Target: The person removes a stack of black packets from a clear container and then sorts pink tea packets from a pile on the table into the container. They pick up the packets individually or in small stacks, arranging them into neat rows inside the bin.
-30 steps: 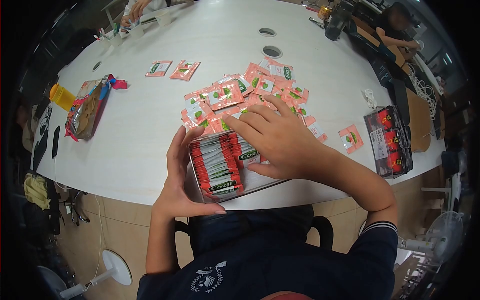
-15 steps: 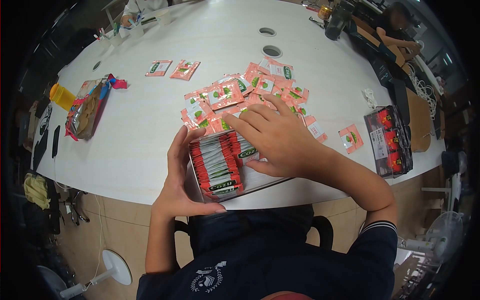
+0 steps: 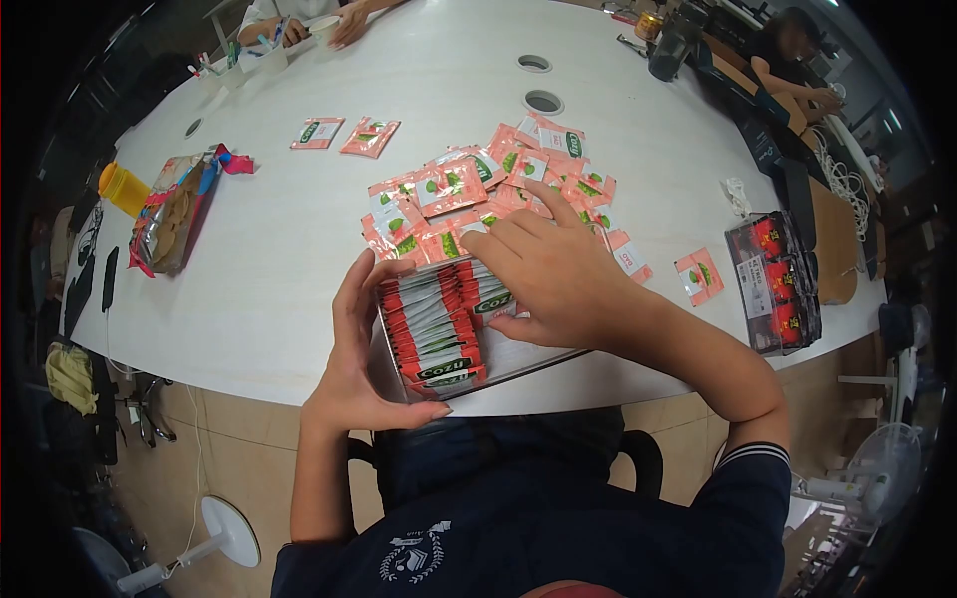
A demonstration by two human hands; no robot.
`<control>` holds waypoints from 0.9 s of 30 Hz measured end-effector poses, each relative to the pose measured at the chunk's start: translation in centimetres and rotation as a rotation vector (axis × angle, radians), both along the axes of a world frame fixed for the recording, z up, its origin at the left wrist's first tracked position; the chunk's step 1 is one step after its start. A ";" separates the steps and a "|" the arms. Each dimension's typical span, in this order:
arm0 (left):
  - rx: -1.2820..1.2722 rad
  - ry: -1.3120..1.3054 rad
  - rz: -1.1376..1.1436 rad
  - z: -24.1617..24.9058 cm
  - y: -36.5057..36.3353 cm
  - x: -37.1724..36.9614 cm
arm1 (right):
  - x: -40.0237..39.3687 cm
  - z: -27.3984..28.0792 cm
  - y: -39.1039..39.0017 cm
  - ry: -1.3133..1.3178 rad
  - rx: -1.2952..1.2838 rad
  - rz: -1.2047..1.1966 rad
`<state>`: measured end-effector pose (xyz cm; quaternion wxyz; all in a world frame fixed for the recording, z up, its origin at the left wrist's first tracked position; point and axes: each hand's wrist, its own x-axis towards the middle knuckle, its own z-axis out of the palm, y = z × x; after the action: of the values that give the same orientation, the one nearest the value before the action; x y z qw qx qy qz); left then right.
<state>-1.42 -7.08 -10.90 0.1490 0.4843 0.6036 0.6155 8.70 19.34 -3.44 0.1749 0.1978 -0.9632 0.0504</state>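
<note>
An open box (image 3: pixel 510 361) sits at the near edge of the table, tilted slightly from my view. Inside stands a tight row of red and white "Cozy" sachets (image 3: pixel 429 324) along its left side. My left hand (image 3: pixel 349 344) is wrapped round the box's left end, thumb at the near corner and fingers at the far one. My right hand (image 3: pixel 568 264) reaches over the box, its thumb and fingers closed about a shorter group of sachets (image 3: pixel 488 297) beside the row. Just beyond lies a loose heap of pink sachets (image 3: pixel 449 189).
Two pink sachets (image 3: pixel 367 138) lie far left and a single sachet (image 3: pixel 699 276) lies right. A clear package (image 3: pixel 776 284) with red items stands at the right edge. An opened snack bag (image 3: pixel 179 219) and yellow-lidded container (image 3: pixel 122 191) are left. Another person's hands (image 3: pixel 347 22) hold a cup.
My right hand has shifted very slightly, its fingers drawn a little toward the box. Across the table, another person's hand has come to the cup. The box and heap look the same.
</note>
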 end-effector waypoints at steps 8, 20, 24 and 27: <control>0.036 -0.030 0.020 0.0 0.2 0.4 | 0.3 0.1 -0.2 0.009 -0.009 0.004; 0.025 -0.036 0.019 0.1 0.2 0.5 | 0.4 0.3 -0.1 0.007 -0.008 0.011; 0.019 -0.024 0.021 0.2 0.2 0.4 | 0.5 0.4 -0.1 -0.002 0.002 -0.003; 0.020 -0.026 0.018 0.1 0.1 0.4 | 0.6 0.9 -0.2 -0.046 0.019 -0.002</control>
<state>-1.03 -6.97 -10.75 0.1463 0.4721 0.6000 0.6290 9.34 19.13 -2.55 0.1507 0.1974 -0.9676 0.0458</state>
